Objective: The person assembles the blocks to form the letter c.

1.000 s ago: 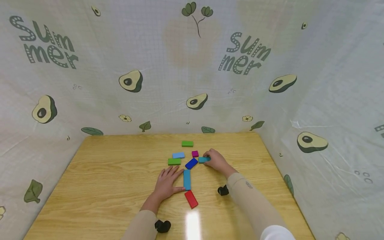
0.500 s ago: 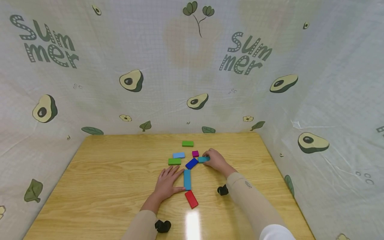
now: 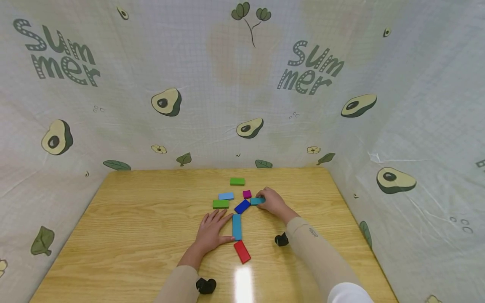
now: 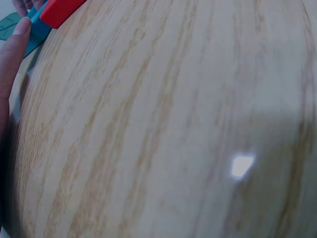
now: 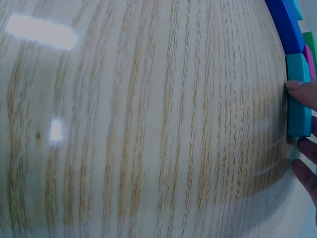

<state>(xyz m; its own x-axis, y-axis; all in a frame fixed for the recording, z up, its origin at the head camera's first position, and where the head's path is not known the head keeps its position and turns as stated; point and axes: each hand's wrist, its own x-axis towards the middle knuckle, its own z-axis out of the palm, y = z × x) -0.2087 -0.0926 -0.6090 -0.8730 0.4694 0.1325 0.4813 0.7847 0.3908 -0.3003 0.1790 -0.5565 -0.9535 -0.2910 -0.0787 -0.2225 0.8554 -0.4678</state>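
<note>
My left hand (image 3: 211,231) lies spread at the left side of a long light-blue block (image 3: 236,227), thumb and index finger touching it near its two ends. In the left wrist view the thumb (image 4: 14,54) rests at that block beside the red block (image 4: 60,11). My right hand (image 3: 273,202) pinches a teal block (image 3: 257,201) lying on the table, its thumb (image 5: 303,90) on the near side. The far fingers are partly out of the right wrist view. A dark-blue block (image 3: 242,206) slants between the two, its end right at the teal block.
A magenta cube (image 3: 247,194) sits just behind the dark-blue block. Farther left are a pale-blue block (image 3: 226,196) and a green block (image 3: 221,204); another green block (image 3: 237,182) lies at the back. Printed cloth (image 3: 212,139) hangs around the wooden table (image 3: 132,219).
My right hand has shifted the teal block slightly left, up to the dark-blue block's end. The left hand stays in place.
</note>
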